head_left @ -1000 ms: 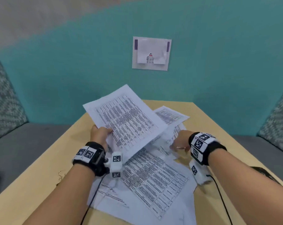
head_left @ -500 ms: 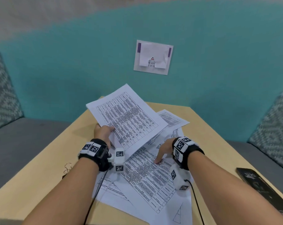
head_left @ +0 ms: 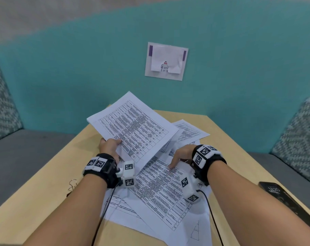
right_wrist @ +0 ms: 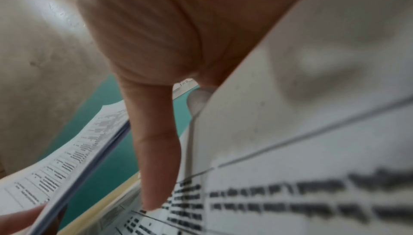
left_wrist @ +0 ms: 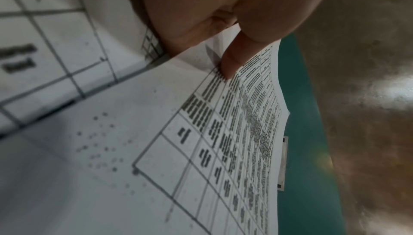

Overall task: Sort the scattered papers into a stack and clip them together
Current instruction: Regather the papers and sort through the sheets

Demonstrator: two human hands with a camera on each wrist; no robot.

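Left hand [head_left: 110, 145]: raised over the table's left half, thumb [left_wrist: 232, 62] pressed on top of a printed table sheet [head_left: 134, 132] and the rest of the hand beneath, pinching it near its lower left corner; the sheet tilts up toward the far edge.
Right hand [head_left: 181, 153]: one finger [right_wrist: 156, 150] stretched out, its tip touching a loose printed sheet [head_left: 161, 189] that lies flat mid-table; how the other fingers lie I cannot tell.
Scattered papers: a further sheet [head_left: 191, 132] pokes out toward the far right corner, partly under the lifted one; a page with a drawn diagram [head_left: 124, 208] lies lowest, reaching the near edge.
Binder clip [head_left: 72, 184]: on bare wood near the left edge, apart from the papers.
Table [head_left: 49, 176]: pale wood, set against a teal wall.
Phone [head_left: 283, 199]: dark, lying at the right edge.
Notice [head_left: 165, 61]: pinned on the wall beyond the far edge.
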